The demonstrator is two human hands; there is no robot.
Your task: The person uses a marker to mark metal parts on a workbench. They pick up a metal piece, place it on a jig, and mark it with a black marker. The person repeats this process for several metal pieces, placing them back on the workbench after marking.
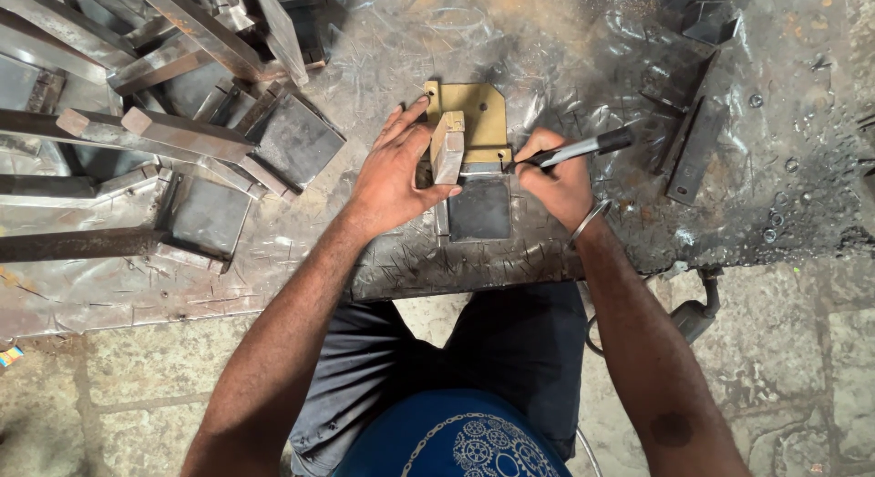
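My left hand point(394, 167) presses down on a short square steel tube point(447, 147) that stands on a dark steel plate point(480, 209). A yellowish flat template point(478, 112) with a clipped corner lies over the far end of that plate. My right hand point(559, 184) grips a black and silver marker pen point(583, 149), its tip touching the template's near edge beside the tube. A metal bangle point(588, 220) sits on my right wrist. All this rests on a scratched steel sheet point(437, 258).
Several welded pieces of square tube on plates point(210, 213) and long steel bars point(137, 131) lie at the left. Dark angle brackets point(694, 144) lie at the right, with small washers point(775, 217) nearby. A power tool point(693, 315) lies on the stone floor.
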